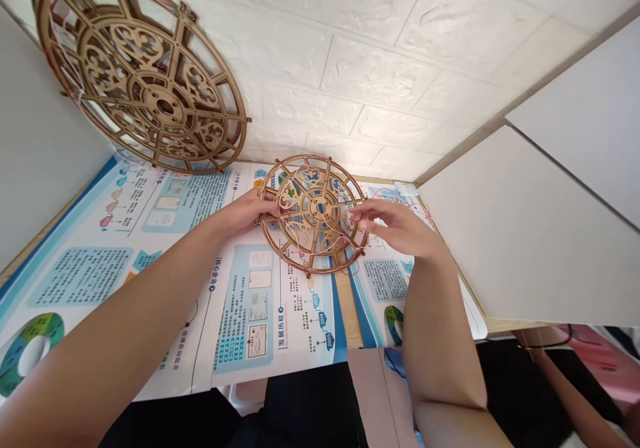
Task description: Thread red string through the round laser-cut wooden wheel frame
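Observation:
A round golden openwork frame [320, 207] with scroll ornaments and spokes is tilted up off the printed sheets in front of me. My left hand [255, 209] grips its left rim, thumb on the near side. At the right rim is my right hand [387, 225], its thumb and fingers bent and apart; I cannot tell whether the fingertips touch the frame. Thin pale and reddish wires [345, 235] run across the frame's face and hang near its lower right edge.
A stack of larger golden round frames [165, 105] leans on the white brick-patterned wall [380, 68] at the back left. Printed posters [185, 341] cover the table. A white panel [505, 235] stands to the right. Another person's arm [565, 395] shows at the lower right.

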`<state>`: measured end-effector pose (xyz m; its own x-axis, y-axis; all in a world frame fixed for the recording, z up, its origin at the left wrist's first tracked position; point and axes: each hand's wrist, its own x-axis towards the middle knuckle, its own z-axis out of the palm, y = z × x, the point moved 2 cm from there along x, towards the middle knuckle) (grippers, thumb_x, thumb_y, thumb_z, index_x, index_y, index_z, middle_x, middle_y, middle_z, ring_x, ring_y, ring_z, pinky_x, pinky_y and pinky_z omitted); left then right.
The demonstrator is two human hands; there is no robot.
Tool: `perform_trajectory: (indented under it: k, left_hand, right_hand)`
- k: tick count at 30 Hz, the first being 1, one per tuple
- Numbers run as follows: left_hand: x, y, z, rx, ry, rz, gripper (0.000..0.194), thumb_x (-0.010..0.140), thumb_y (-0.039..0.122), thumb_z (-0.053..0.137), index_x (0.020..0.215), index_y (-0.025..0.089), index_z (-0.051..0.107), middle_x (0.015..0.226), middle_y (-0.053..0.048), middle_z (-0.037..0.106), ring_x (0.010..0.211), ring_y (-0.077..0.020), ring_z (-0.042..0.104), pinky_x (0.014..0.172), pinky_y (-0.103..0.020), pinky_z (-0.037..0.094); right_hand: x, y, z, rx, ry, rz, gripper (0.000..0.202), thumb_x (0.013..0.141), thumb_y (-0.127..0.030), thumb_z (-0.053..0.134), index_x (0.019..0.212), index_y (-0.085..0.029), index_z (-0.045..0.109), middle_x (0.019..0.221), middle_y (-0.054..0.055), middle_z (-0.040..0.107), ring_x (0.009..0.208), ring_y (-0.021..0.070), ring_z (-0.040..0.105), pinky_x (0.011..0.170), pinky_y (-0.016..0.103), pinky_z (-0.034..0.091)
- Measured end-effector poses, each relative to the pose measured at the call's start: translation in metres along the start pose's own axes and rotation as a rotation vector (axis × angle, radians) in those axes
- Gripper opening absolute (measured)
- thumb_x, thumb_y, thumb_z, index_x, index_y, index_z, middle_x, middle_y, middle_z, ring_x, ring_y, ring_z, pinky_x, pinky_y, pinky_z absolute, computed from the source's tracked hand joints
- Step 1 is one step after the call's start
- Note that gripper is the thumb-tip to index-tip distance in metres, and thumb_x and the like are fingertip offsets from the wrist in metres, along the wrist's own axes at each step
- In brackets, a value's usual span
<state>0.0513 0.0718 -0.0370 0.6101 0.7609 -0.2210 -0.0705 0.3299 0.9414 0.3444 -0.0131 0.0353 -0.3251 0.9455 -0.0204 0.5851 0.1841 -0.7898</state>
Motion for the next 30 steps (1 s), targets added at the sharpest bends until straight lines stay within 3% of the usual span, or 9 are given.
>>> perform_trajectory:
  k: [2, 4, 8, 11, 15, 20, 24, 30]
  left_hand:
    - [0.0, 0.0, 0.0, 0.004, -0.005, -0.001, 0.024, 0.055, 0.019, 0.074, 0.079, 0.012, 0.074, 0.085, -0.01, 0.072, 0.091, -0.0261, 0.067, 0.091, -0.04, 0.052]
    - [0.0, 0.0, 0.001, 0.002, -0.001, -0.001, 0.024, 0.055, 0.019, 0.075, 0.078, 0.012, 0.073, 0.084, -0.009, 0.072, 0.09, -0.026, 0.067, 0.09, -0.04, 0.052]
    - [-0.001, 0.0, 0.001, 0.004, 0.013, 0.002, 0.025, 0.057, 0.018, 0.075, 0.081, 0.013, 0.072, 0.082, -0.008, 0.071, 0.085, -0.025, 0.067, 0.086, -0.04, 0.053]
    - [-0.002, 0.0, 0.001, 0.008, 0.003, 0.009, 0.025, 0.057, 0.018, 0.075, 0.082, 0.013, 0.072, 0.085, -0.009, 0.072, 0.087, -0.026, 0.068, 0.088, -0.041, 0.053]
    - [-0.001, -0.001, 0.0, 0.001, 0.009, 0.001, 0.024, 0.056, 0.018, 0.075, 0.08, 0.014, 0.072, 0.084, -0.009, 0.072, 0.088, -0.0266, 0.068, 0.091, -0.042, 0.053]
    - [0.0, -0.001, 0.0, -0.014, 0.014, -0.003, 0.027, 0.055, 0.017, 0.075, 0.082, 0.014, 0.072, 0.082, -0.007, 0.071, 0.089, -0.0259, 0.067, 0.092, -0.042, 0.052]
    - [-0.001, 0.0, 0.001, -0.012, 0.011, -0.004, 0.025, 0.057, 0.017, 0.074, 0.082, 0.014, 0.072, 0.082, -0.008, 0.071, 0.09, -0.0263, 0.067, 0.092, -0.042, 0.052]
    - [-0.001, -0.001, 0.0, -0.007, 0.006, -0.003, 0.028, 0.056, 0.018, 0.074, 0.083, 0.014, 0.073, 0.086, -0.008, 0.073, 0.09, -0.0266, 0.068, 0.092, -0.042, 0.052]
  right_hand:
    - [-0.001, 0.002, -0.006, 0.069, 0.024, 0.063, 0.038, 0.096, -0.055, 0.059, 0.103, -0.02, 0.073, 0.094, 0.007, 0.07, 0.087, 0.0214, 0.064, 0.081, 0.038, 0.053]
    - [-0.003, 0.003, -0.01, 0.119, -0.046, 0.1, 0.037, 0.095, -0.054, 0.06, 0.099, -0.02, 0.072, 0.088, 0.006, 0.069, 0.081, 0.0195, 0.063, 0.076, 0.036, 0.052]
    - [-0.008, -0.001, -0.009, 0.121, -0.29, 0.121, 0.031, 0.081, -0.043, 0.078, 0.101, -0.02, 0.073, 0.095, 0.005, 0.071, 0.081, 0.0174, 0.063, 0.074, 0.033, 0.052]
    - [-0.009, -0.002, -0.006, 0.107, -0.344, 0.099, 0.03, 0.078, -0.04, 0.081, 0.1, -0.021, 0.074, 0.099, 0.005, 0.07, 0.08, 0.0163, 0.061, 0.075, 0.033, 0.051]
    - [-0.005, 0.0, 0.001, 0.075, -0.406, 0.087, 0.023, 0.081, -0.04, 0.079, 0.093, -0.021, 0.076, 0.089, 0.003, 0.07, 0.077, 0.0161, 0.059, 0.072, 0.032, 0.049]
    - [-0.001, -0.001, 0.008, 0.032, -0.432, 0.084, 0.019, 0.08, -0.038, 0.077, 0.088, -0.021, 0.077, 0.082, 0.001, 0.066, 0.072, 0.0144, 0.055, 0.067, 0.03, 0.046]
    - [-0.003, -0.001, 0.005, 0.033, -0.361, 0.171, 0.023, 0.076, -0.038, 0.079, 0.089, -0.021, 0.074, 0.076, 0.0, 0.063, 0.066, 0.0137, 0.054, 0.06, 0.028, 0.044]
    - [-0.006, 0.0, 0.001, 0.037, -0.366, 0.221, 0.026, 0.076, -0.038, 0.08, 0.094, -0.02, 0.074, 0.087, 0.003, 0.071, 0.07, 0.016, 0.063, 0.062, 0.029, 0.048]
